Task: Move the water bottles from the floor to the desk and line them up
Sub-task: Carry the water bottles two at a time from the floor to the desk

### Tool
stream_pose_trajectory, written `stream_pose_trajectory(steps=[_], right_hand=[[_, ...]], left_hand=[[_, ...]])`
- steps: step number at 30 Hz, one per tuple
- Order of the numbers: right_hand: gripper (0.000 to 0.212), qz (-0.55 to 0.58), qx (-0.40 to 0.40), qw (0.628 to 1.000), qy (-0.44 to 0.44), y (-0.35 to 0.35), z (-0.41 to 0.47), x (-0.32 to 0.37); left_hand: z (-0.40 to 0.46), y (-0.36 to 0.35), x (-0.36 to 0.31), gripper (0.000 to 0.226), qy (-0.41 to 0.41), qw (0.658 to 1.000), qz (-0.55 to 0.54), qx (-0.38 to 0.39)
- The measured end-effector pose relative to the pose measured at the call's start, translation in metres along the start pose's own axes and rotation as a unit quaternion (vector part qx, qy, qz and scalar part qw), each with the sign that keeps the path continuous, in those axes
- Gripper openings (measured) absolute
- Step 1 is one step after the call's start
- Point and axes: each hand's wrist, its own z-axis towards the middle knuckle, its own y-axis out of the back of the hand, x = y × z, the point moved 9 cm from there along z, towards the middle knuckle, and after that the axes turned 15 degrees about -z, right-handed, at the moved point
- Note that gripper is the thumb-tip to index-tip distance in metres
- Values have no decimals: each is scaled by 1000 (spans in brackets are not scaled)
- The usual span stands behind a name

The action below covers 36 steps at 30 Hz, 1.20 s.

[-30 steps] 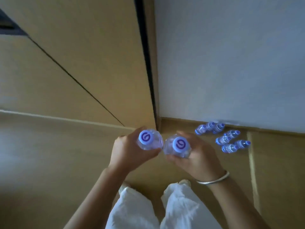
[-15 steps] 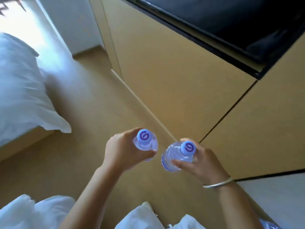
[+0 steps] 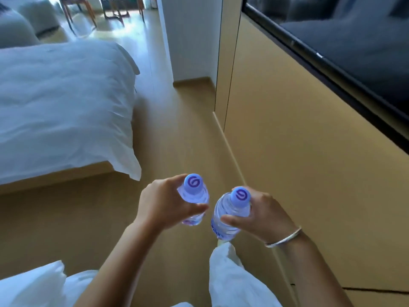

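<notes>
Both forearms reach forward from the bottom of the view, bare, with the hands held at about the same height in front of the body and well above the wooden floor (image 3: 177, 134). The left hand (image 3: 163, 204) wraps around the upper body of the left bottle (image 3: 194, 196), back of the hand turned to the left, thumb lying across the near side and fingers curled closed around the far side; the bottle stands nearly upright, its pale blue cap with a purple swirl facing the camera. The right hand (image 3: 263, 216) grips the right bottle (image 3: 228, 216) in the same closed way, thumb pressed across the clear ribbed body and fingers folded behind the neck; this bottle tilts a little, its base leaning toward the left. A silver bangle (image 3: 285, 238) sits on the right wrist. The two bottles are just beside each other, not touching. To the left lies a bed with white bedding (image 3: 62, 103); to the right runs a tan cabinet front (image 3: 298, 151) with a dark screen (image 3: 354, 47) above it. White trousers (image 3: 234, 280) show below the hands.
</notes>
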Motion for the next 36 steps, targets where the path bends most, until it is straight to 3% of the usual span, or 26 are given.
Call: stream_pose_trajectory(steps=[4, 7, 11, 19, 25, 36], right_hand=[[41, -15, 21, 999, 38, 24, 81, -10], [60, -26, 9, 998, 60, 49, 139, -20], [66, -49, 14, 995, 87, 71, 213, -25], [69, -28, 31, 994, 96, 66, 327, -17], [69, -37, 58, 990, 120, 52, 436, 19], [55, -16, 12, 993, 116, 56, 645, 117]], left_hand=[[71, 0, -6, 28, 18, 999, -36, -30], [122, 7, -13, 40, 32, 996, -49, -61], [177, 20, -22, 42, 50, 992, -65, -98], [268, 45, 5, 51, 74, 984, -100, -130], [361, 81, 49, 50, 92, 980, -110, -135], [554, 212, 115, 46, 92, 981, -116, -128]])
